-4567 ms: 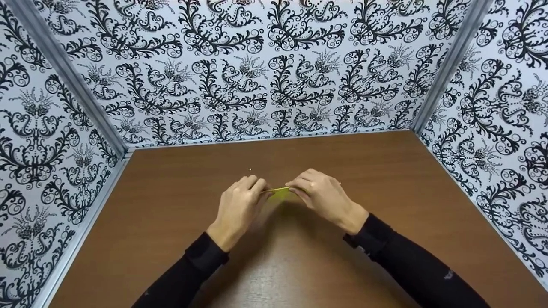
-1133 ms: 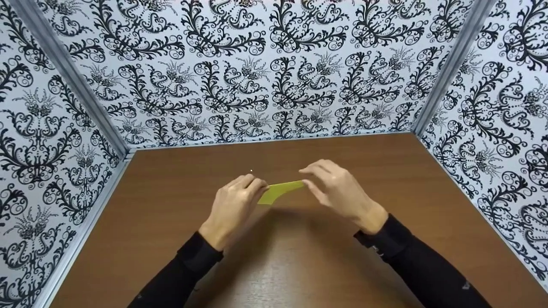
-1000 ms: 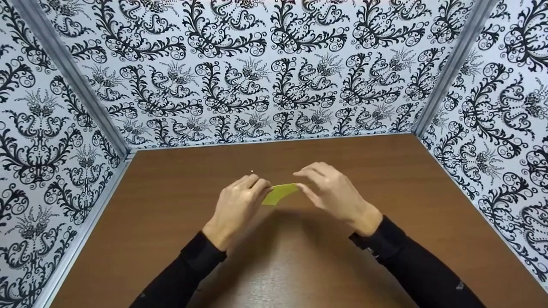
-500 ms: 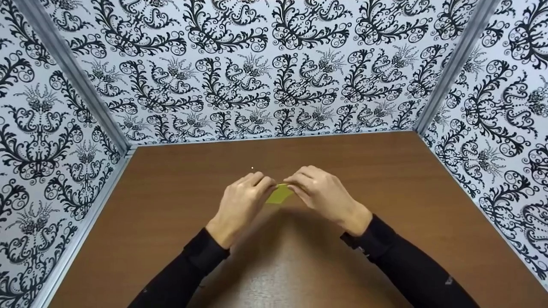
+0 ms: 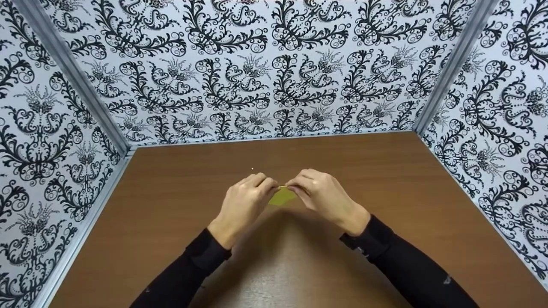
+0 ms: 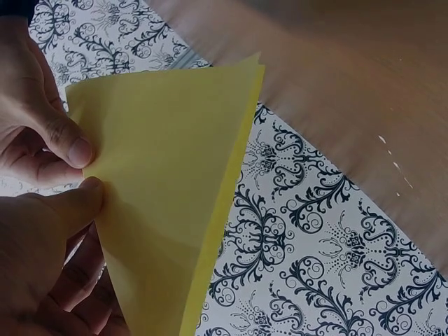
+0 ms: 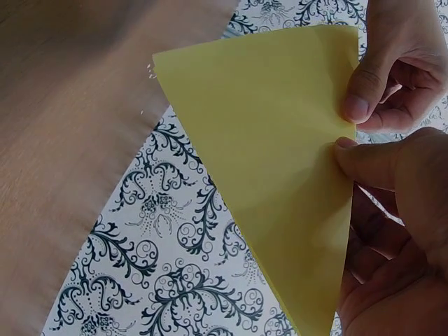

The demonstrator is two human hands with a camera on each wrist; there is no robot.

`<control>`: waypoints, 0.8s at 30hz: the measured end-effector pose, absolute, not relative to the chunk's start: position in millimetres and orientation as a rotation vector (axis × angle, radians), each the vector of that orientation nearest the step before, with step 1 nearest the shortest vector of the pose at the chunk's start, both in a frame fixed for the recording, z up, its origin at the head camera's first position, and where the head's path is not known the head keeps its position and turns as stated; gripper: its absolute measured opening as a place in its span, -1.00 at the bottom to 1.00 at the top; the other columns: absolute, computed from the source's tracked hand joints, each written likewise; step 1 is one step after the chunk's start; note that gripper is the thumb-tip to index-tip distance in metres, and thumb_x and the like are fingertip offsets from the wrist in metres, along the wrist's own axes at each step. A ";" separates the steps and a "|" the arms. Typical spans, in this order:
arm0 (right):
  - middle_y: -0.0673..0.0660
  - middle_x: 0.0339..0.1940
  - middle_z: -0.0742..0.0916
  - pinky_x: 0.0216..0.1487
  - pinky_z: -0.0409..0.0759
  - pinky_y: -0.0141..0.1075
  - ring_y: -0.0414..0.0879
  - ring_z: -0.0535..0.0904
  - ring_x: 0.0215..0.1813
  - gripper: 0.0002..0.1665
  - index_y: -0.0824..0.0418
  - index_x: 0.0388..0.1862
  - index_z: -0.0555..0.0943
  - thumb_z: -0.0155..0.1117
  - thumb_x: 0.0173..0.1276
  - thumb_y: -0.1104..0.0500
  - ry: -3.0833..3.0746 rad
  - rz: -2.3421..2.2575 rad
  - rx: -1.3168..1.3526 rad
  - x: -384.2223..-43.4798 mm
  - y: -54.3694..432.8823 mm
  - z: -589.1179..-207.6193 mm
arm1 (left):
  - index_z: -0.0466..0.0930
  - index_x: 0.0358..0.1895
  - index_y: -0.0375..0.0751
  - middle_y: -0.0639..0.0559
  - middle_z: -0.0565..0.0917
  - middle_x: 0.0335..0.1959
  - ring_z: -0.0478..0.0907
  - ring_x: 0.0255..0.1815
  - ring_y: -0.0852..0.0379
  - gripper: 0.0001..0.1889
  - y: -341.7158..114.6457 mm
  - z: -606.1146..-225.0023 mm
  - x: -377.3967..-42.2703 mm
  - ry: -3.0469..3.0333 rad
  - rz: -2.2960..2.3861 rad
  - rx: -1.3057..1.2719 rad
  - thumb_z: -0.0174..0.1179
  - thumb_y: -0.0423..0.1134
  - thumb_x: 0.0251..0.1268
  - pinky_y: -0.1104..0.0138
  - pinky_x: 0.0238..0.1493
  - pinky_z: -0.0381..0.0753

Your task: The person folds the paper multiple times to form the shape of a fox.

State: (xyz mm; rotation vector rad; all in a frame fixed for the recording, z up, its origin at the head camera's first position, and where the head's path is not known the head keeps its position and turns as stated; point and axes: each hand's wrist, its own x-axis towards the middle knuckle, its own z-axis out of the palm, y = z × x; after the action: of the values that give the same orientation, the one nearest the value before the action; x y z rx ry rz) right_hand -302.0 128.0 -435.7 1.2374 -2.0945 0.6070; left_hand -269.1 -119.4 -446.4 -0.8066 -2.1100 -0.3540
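A yellow sheet of paper (image 5: 282, 196), folded over into layers, hangs above the table between two hands. My left hand (image 5: 246, 201) pinches its top folded edge between thumb and fingers. Close beside it, my right hand (image 5: 325, 194) pinches the same edge. In the left wrist view the paper (image 6: 168, 154) tapers downward, and two layers show slightly apart along the far side. Both thumbs press on the near face of the paper (image 7: 273, 133) in the right wrist view, while the other fingers are partly hidden behind it.
A brown wooden table (image 5: 180, 171) lies under the hands. Walls with a black-and-white scroll pattern (image 5: 274, 85) stand behind and at both sides, joined by grey metal posts (image 5: 449, 68). A tiny bright speck (image 5: 252, 168) shows beyond the left hand.
About a second ago the right hand's thumb and fingers were spread at the paper's right end. It has since moved left and pinches the top edge near the left hand, which has barely moved.
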 end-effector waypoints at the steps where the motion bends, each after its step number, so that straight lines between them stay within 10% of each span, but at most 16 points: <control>1: 0.10 -0.24 0.87 -0.14 0.86 -0.27 -0.06 0.82 -0.19 -0.89 0.25 -0.06 0.90 0.69 0.49 0.32 -2.098 0.609 1.239 -302.1 128.1 -435.9 | 0.87 -0.11 -0.06 0.11 0.79 -0.29 0.78 -0.31 0.11 -0.89 -119.1 -447.1 -269.5 -2.109 -0.357 -0.813 0.63 -0.20 0.51 0.30 -0.20 0.86; 24: 0.09 -0.30 0.88 -0.21 0.83 -0.36 -0.09 0.82 -0.27 -0.87 0.29 -0.13 0.92 0.72 0.40 0.41 -2.032 0.644 1.300 -304.0 129.5 -435.7 | 0.90 -0.08 0.01 0.14 0.84 -0.25 0.76 -0.25 0.13 -0.95 -124.7 -446.5 -265.5 -2.153 -0.488 -0.861 0.56 -0.27 0.57 0.28 -0.22 0.82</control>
State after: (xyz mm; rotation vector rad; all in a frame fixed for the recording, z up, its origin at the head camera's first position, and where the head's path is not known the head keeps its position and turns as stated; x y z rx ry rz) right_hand -304.0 129.5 -435.7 1.2996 -2.0317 0.6445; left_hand -265.5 -124.7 -446.5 -0.8613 -2.1528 -0.4882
